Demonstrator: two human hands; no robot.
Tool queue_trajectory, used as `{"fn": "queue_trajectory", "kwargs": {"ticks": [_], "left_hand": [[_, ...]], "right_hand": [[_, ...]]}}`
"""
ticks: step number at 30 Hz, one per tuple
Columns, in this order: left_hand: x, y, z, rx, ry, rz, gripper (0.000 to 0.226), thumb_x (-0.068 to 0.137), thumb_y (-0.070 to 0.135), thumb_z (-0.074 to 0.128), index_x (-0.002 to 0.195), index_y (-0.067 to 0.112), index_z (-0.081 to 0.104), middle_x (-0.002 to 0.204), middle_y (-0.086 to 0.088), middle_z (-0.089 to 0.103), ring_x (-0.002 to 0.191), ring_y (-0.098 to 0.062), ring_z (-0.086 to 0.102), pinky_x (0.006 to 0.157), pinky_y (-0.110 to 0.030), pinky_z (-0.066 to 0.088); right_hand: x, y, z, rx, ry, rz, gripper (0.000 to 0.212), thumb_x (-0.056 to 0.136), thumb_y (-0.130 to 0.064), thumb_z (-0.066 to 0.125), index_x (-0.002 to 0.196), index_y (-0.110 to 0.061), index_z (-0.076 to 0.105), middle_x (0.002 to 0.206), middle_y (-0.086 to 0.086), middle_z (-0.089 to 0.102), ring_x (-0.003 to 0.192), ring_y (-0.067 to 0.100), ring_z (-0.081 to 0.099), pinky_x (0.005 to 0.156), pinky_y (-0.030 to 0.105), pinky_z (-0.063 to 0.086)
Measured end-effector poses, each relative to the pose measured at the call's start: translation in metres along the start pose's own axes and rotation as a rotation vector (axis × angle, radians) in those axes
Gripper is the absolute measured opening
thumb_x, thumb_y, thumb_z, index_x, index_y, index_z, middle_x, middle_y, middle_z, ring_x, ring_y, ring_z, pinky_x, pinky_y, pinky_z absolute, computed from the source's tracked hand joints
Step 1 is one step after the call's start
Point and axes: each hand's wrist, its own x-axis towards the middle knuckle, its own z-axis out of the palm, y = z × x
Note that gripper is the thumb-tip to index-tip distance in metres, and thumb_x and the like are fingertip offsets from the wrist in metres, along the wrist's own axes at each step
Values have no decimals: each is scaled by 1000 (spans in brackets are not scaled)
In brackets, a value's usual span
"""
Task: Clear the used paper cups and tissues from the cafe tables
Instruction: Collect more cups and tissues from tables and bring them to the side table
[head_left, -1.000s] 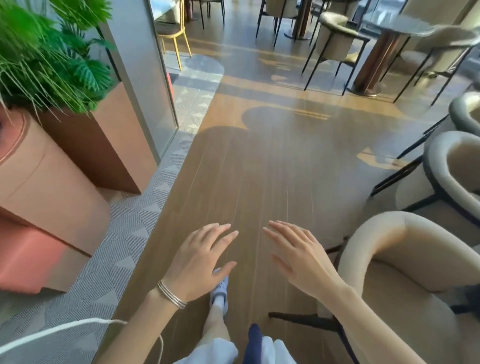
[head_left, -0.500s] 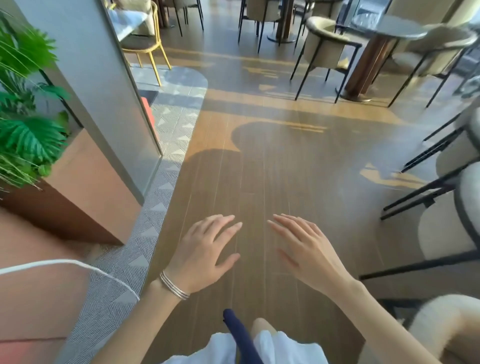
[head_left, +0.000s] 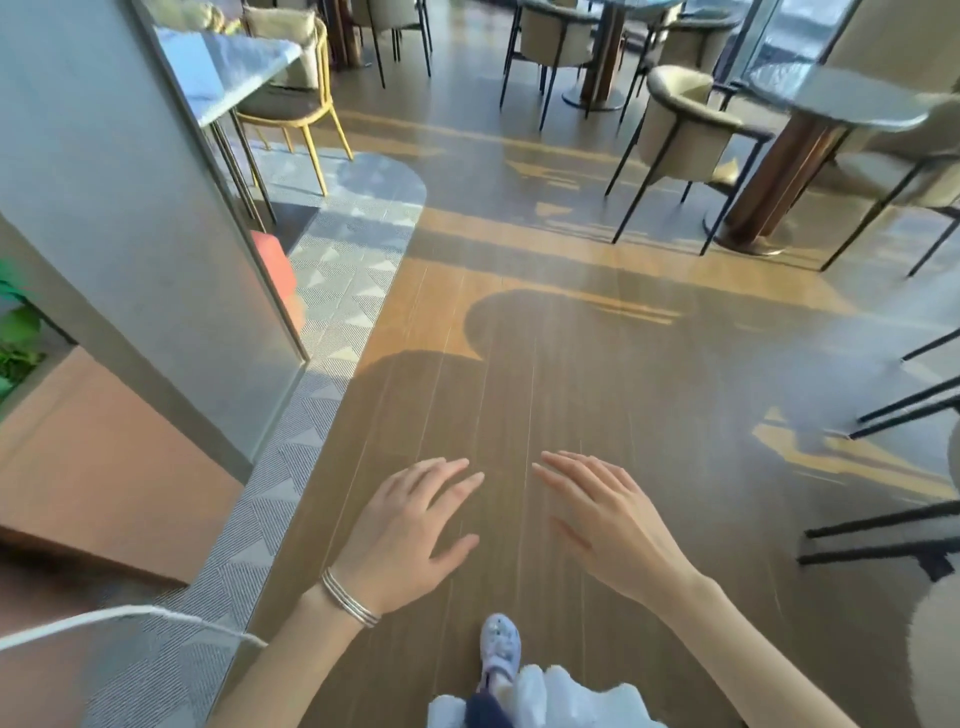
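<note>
My left hand (head_left: 410, 525) and my right hand (head_left: 608, 519) hover side by side, palms down, over the wooden floor (head_left: 519, 374). Both hold nothing and their fingers are spread. A silver bangle sits on the left wrist. No paper cup or tissue shows anywhere. A round grey table (head_left: 836, 96) on a brown pedestal stands at the far right, its visible top bare. A marble table (head_left: 228, 67) juts out at the upper left behind the grey pillar (head_left: 130, 208).
Beige armchairs (head_left: 685, 130) with black legs ring the far tables. A yellow-framed chair (head_left: 291, 104) stands by the marble table. Black chair legs (head_left: 893, 535) jut in at the right edge. An orange planter (head_left: 93, 457) sits at the left. My shoe (head_left: 500, 644) is on the floor below.
I have walked forward along the aisle: the planter and nearest armchairs slid back out of view, and the far tables are closer. Both hands kept their pose.
</note>
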Motion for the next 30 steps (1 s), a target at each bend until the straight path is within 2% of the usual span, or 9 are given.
{"fn": "queue_trajectory", "kwargs": {"ticks": [6,13,21,25,30], "left_hand": [[116,-40,-13,-1,53,-75,56,87,54,39,133,23,48,135,2,50,123,-18,47,99,-35,39],[217,-97,13,1,-20,-72,55,86,54,41,132,24,49,135,3,50,122,-18,48,97,-34,42],[382,-200,6,-1,33,-58,56,87,54,39,133,22,47,136,1,49,123,-19,46,99,-38,43],[464,-251,-13,8,58,-47,54,87,53,42,130,22,49,134,0,50,121,-21,48,95,-39,45],[531,-309,-15,9,36,-86,56,88,54,38,133,21,48,138,1,47,124,-20,45,98,-38,43]], "right_hand": [[110,86,-24,5,61,-37,51,78,-17,69,126,-14,54,130,2,56,120,21,52,99,38,41],[199,156,12,24,52,-47,52,75,-19,69,125,-16,55,128,0,57,118,18,53,98,33,40],[365,247,26,27,45,-61,48,76,-19,70,122,-16,57,127,-1,58,118,17,53,95,34,45],[458,287,19,21,93,-87,47,77,-20,71,122,-15,57,126,0,58,117,18,54,95,32,42],[537,329,32,32,105,-77,47,79,-21,70,123,-16,57,126,0,59,116,18,55,96,32,41]]}}
